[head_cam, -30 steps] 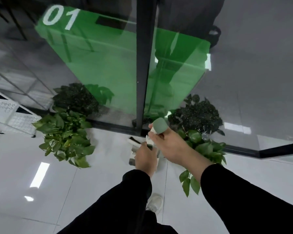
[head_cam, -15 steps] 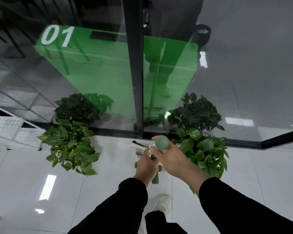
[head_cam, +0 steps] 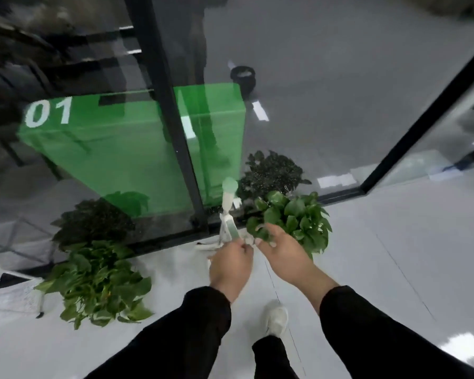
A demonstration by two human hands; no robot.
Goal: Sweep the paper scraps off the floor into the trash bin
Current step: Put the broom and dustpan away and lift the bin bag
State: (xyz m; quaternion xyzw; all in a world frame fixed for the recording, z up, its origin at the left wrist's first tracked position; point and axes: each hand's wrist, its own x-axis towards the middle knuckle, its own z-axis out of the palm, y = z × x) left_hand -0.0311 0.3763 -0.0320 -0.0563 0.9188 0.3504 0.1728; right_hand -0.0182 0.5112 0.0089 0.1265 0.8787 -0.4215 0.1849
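A person stands on a glossy white tile floor [head_cam: 381,269] facing a glass wall [head_cam: 312,77] with a black frame post [head_cam: 170,127]. The left hand [head_cam: 230,265] has its fingers curled round a handle of the white and pale green broom-and-dustpan set [head_cam: 228,214]. The set stands upright just before the base of the glass, and its rounded green tip rises above the hand. The picture is blurred there, so the brush and the pan cannot be told apart. The right hand [head_cam: 282,253] hangs just beside the left one, fingers loosely bent and released, holding nothing; its fingertips lie against the leaves of the pothos plant [head_cam: 293,217] behind it, though whether they touch cannot be told.

A second leafy potted plant [head_cam: 99,280] sits on the floor well to the left, close to the glass. A green translucent panel [head_cam: 115,149] marked "01" covers the lower part of the glass wall. At the far left edge a white perforated metal shelf [head_cam: 8,294] shows in part. Both arms wear black sleeves [head_cam: 381,332], and a white shoe [head_cam: 277,320] stands on the tiles below the hands. Paper scraps and a trash bin are out of view.
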